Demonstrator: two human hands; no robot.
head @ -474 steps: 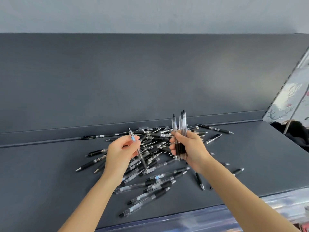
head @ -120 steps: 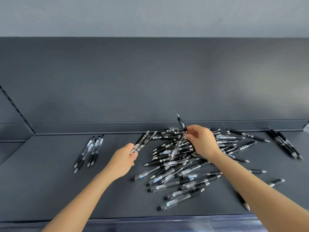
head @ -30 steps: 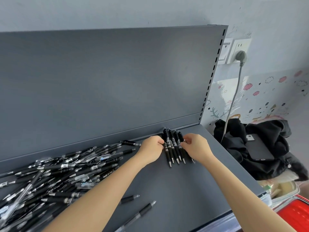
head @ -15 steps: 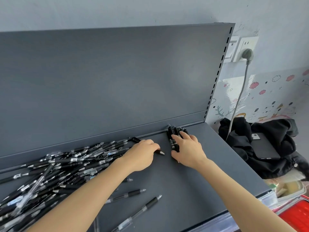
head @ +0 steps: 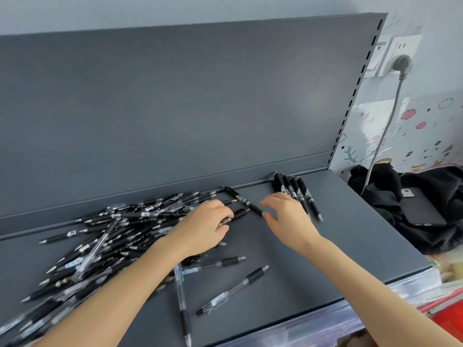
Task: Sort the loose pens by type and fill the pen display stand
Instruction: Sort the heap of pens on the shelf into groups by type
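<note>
A big pile of loose pens (head: 112, 234), black ones and clear ones mixed, covers the left half of the dark grey shelf (head: 350, 246). A short row of black pens (head: 293, 190) lies side by side against the back ledge at the right. My left hand (head: 203, 229) sits at the pile's right edge, its fingers curled round a black pen (head: 238, 214). My right hand (head: 285, 219) hovers with thumb and fingers spread, just at the near end of another black pen (head: 241, 199) lying slantwise. It holds nothing.
Three clear pens (head: 233, 289) lie apart near the shelf's front edge. Right of the shelf lies a black bag (head: 390, 196) with a phone on it. A grey cord (head: 383, 136) runs up to a wall socket. A red object (head: 448, 314) is at bottom right.
My right hand has lifted off the sorted row and moved left toward the slanted pen. My left hand shifted slightly left with its pen. The view turned a little left.
</note>
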